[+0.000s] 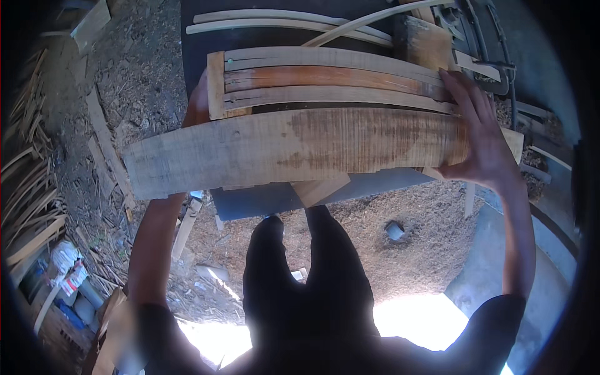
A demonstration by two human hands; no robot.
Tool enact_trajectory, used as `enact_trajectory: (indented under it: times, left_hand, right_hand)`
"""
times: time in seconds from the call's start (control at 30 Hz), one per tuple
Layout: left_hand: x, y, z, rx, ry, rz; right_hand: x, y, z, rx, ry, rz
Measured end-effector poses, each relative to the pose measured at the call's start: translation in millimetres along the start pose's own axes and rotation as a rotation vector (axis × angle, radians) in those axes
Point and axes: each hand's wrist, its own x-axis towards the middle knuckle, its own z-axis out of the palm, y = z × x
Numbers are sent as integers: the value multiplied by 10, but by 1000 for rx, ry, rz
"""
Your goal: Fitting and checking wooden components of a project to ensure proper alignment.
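A wooden assembly has a wide, pale, stained board along its near side and slats behind, one orange, joined at a short end block. My right hand grips its right part, fingers over the slats and thumb at the board's lower edge. My left hand is mostly hidden behind the board, holding the left part near the end block. A wooden piece shows beneath the board, above a dark tabletop.
Loose strips, a worn block and metal bars lie on the far side. Stacked offcuts and bags are at the left. A wood-shaving floor with a small cylinder surrounds my legs.
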Motion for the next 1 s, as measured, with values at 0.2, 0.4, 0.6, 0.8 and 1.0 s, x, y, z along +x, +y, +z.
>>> enact_trajectory:
  times: [0.2, 0.4, 0.6, 0.8, 1.0]
  left_hand:
    - [-325, -142, -32, 27, -39, -124]
    - [-306, -111, -22, 40, -65, -136]
    - [-532, -460, 135, -45, -77, -48]
    - [-1204, -1054, 154, -155, -59, 84]
    - [-1273, -1385, 368, -203, -44, 157]
  right_hand:
    - [74, -8, 60, 30, 14, -48]
    - [46, 18, 74, 34, 36, -44]
    - [43, 8, -16, -21, -2, 8]
    - [22, -8, 51, -3, 4, 12]
    - [3, 55, 107, -34, 22, 8]
